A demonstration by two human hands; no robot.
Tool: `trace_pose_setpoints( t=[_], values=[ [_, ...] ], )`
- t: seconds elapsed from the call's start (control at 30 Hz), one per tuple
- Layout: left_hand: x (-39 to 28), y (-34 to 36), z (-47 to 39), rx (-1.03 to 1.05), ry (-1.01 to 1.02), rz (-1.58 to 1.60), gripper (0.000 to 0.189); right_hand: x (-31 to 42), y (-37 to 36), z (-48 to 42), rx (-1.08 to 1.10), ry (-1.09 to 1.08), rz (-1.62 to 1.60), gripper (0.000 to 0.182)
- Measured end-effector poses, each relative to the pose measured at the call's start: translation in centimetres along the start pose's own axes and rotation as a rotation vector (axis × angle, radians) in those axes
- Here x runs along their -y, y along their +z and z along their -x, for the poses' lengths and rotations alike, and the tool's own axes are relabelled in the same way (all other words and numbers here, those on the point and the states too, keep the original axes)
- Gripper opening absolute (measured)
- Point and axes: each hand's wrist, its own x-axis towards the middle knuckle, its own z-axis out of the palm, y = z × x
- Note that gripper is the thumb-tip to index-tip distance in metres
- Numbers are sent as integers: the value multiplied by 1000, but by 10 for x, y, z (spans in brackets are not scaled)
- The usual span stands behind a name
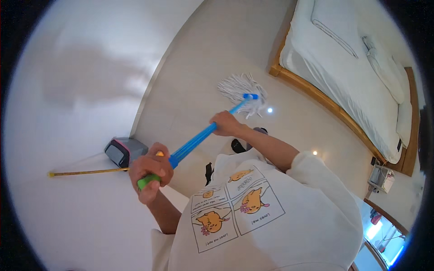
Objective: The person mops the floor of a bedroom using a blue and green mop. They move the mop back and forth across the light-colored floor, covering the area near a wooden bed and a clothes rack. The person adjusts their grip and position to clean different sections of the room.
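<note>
A string mop with white cotton strands (242, 89) lies spread on the pale floor, its blue clamp (251, 97) near the strands' right side. A blue mop handle (195, 144) slants from there down to the left. My right hand (226, 124) is closed round its middle part. My left hand (151, 173) grips the upper end, where a green grip (148, 181) shows between the fingers. Left of that hand, a thin yellow stick (90, 172) with a yellow tip sticks out; whether the hand touches it is hidden.
A grey bag or case (125, 151) with pink trim stands by the white wall (84, 118) at left. A wooden bed frame (322, 100) with a white-sheeted mattress (325, 61) runs along the right. Beyond its lower end are a small shelf (381, 178) and a doorway. My feet are below the mop.
</note>
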Motion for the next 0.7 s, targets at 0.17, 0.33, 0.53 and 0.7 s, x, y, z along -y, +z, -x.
trace_pose_setpoints(
  t=[0.17,0.33,0.53,0.7],
  values=[
    [52,-19,-10,2,-65,239,21,-26,-23,19,232,191,170,17],
    [66,-62,-34,-103,-125,208,26,-31,-17,-36,373,221,250,14],
    [41,-131,-92,-140,-38,-27,14,-20,4,-177,217,6,86,9],
    [67,-142,-156,-83,26,-292,17,-62,16,-271,11,-139,44,11]
  ],
)
